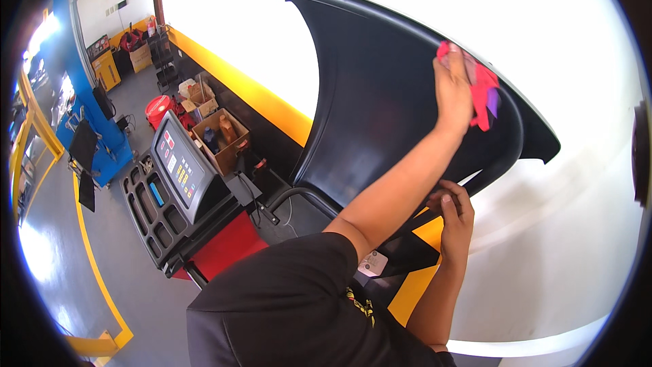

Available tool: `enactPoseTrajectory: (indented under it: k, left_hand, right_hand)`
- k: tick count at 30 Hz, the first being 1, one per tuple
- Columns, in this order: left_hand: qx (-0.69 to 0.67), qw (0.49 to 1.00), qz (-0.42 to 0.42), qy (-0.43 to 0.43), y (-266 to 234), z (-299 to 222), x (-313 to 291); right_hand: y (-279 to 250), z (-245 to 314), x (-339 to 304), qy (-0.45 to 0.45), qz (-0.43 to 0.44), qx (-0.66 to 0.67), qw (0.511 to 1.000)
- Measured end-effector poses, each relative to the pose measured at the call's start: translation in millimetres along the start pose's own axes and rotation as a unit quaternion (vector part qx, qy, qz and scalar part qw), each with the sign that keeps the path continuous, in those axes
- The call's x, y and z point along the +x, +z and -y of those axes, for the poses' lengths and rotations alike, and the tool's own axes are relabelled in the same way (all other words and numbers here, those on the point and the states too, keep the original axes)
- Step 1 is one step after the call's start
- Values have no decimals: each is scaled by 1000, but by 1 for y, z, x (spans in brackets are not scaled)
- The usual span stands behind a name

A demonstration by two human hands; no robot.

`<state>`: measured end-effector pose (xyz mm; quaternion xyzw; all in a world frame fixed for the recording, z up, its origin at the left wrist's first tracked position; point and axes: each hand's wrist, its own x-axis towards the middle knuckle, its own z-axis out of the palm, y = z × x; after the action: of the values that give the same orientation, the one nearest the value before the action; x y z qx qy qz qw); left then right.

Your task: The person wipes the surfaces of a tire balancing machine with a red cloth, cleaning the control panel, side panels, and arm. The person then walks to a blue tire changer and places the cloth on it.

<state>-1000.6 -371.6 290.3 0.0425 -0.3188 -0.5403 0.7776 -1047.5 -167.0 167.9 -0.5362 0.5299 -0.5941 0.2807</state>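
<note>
A large curved black plastic wheel guard (380,88) of a wheel balancer stands raised before me, against the white wall. My left hand (454,92) is stretched up to its upper right edge, with the fingers pressing a pink and red cloth (483,88) to the surface. A purple patch shows at the cloth's side. Lower down, my right hand (456,221) is beside the guard's lower edge. Its fingers are loosely bent and apart, with nothing visible in them; whether they touch the edge I cannot tell.
The balancer's control panel (180,166) and its black compartment tray (153,211) stand to my left. Behind them are cardboard boxes (221,139) with bottles and a red bucket (158,109). A blue lift post (102,122) rises farther left. A black bent tube (305,194) runs below the guard.
</note>
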Motion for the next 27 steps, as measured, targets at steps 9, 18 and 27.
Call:
enactPoseTrajectory:
  k: [9,18,27]
  left_hand:
    - [-76,956,40,-282,-17,-77,-14]
    - [35,935,183,-302,-56,-74,-28]
    - [293,902,297,-115,-47,-75,7]
  right_hand:
    - [35,68,111,-146,-27,90,985]
    - [104,73,139,-247,-214,275,904]
    - [112,98,154,-124,-230,336,905]
